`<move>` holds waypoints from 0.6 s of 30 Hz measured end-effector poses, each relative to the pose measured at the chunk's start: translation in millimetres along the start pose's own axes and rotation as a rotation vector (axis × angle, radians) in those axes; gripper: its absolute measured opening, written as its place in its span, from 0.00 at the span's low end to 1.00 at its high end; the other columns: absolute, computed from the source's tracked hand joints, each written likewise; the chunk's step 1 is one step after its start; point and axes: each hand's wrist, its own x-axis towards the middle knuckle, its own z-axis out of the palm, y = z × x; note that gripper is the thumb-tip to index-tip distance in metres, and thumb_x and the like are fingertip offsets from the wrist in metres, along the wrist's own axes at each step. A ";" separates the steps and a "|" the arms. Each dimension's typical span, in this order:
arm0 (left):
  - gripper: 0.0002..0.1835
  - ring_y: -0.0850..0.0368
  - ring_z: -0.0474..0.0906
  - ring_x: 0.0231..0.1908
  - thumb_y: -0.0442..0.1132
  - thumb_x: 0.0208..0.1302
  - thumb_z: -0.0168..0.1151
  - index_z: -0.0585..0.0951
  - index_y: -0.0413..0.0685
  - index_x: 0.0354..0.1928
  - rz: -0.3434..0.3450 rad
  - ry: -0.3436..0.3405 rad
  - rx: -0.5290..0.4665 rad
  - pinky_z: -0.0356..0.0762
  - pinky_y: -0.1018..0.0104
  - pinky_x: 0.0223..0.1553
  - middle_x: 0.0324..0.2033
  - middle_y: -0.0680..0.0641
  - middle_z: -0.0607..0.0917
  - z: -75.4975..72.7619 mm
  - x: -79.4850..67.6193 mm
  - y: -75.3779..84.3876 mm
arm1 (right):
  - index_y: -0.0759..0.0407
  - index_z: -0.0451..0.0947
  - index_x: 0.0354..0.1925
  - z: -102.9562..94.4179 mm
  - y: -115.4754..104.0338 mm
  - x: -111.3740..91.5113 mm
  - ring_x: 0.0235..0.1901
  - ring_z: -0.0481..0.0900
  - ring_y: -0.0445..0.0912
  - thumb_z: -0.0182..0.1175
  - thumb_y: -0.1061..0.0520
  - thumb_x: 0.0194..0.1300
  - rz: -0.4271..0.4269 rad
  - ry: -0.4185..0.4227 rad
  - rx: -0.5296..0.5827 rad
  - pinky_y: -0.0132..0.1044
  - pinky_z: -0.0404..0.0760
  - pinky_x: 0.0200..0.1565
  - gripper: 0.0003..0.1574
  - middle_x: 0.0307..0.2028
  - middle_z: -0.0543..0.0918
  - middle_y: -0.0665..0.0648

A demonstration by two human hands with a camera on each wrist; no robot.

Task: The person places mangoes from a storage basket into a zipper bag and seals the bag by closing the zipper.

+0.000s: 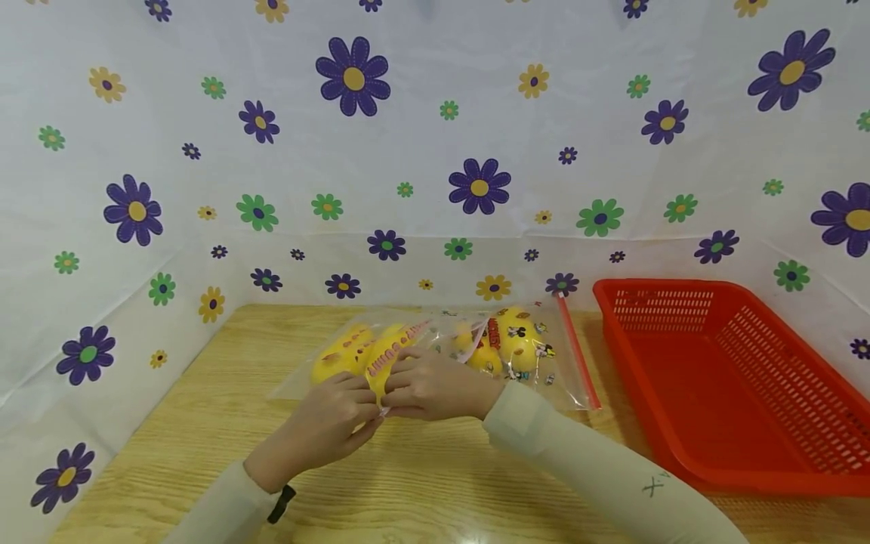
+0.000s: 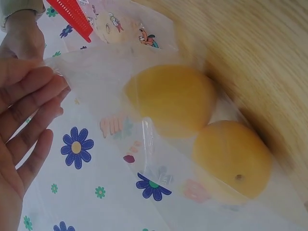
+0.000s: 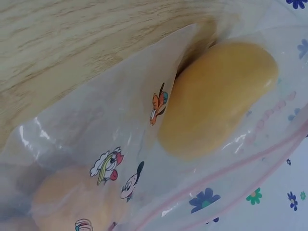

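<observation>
A clear printed zip bag (image 1: 297,385) lies in front of me, with yellow fruits (image 1: 342,353) shaped like mangoes inside. My left hand (image 1: 336,419) pinches the near corner of its pink-lined zip edge between thumb and fingers. Right beside it, my right hand (image 1: 430,384) grips the same edge, its wrist crossing over part of the bag. The left wrist view shows two of the fruits (image 2: 173,100) through the film, the left hand's other fingers spread loosely. In the right wrist view one long fruit (image 3: 219,98) lies under the film; the right hand is outside that view.
A second clear bag (image 1: 560,387) with a red zip strip holds more yellow fruit (image 1: 518,344) at the right, overlapping the first bag. Farther right stands a red plastic basket (image 1: 652,423) on the wooden table (image 1: 204,393). A flower-printed sheet (image 1: 408,136) encloses the back and sides.
</observation>
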 end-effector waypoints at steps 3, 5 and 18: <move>0.10 0.64 0.72 0.24 0.37 0.44 0.69 0.77 0.53 0.15 0.016 -0.003 -0.003 0.71 0.69 0.32 0.17 0.59 0.78 -0.6 1.0 0.2 | 0.48 0.84 0.36 -1.1 3.3 -3.6 0.34 0.80 0.35 0.59 0.49 0.63 0.013 -0.011 -0.006 0.31 0.75 0.49 0.08 0.33 0.85 0.42; 0.10 0.64 0.72 0.24 0.36 0.44 0.70 0.77 0.54 0.15 0.017 -0.012 -0.004 0.72 0.69 0.32 0.17 0.59 0.78 -1.6 1.6 0.7 | 0.48 0.84 0.35 -0.7 6.3 -6.4 0.34 0.80 0.35 0.60 0.49 0.62 0.023 -0.012 -0.011 0.31 0.75 0.49 0.08 0.33 0.86 0.42; 0.11 0.61 0.69 0.20 0.43 0.44 0.67 0.76 0.52 0.13 -0.088 -0.029 0.201 0.72 0.66 0.31 0.13 0.56 0.76 2.5 13.6 11.5 | 0.47 0.84 0.36 -0.4 8.2 -8.5 0.34 0.81 0.36 0.59 0.47 0.61 0.022 -0.039 -0.078 0.31 0.76 0.47 0.10 0.32 0.85 0.43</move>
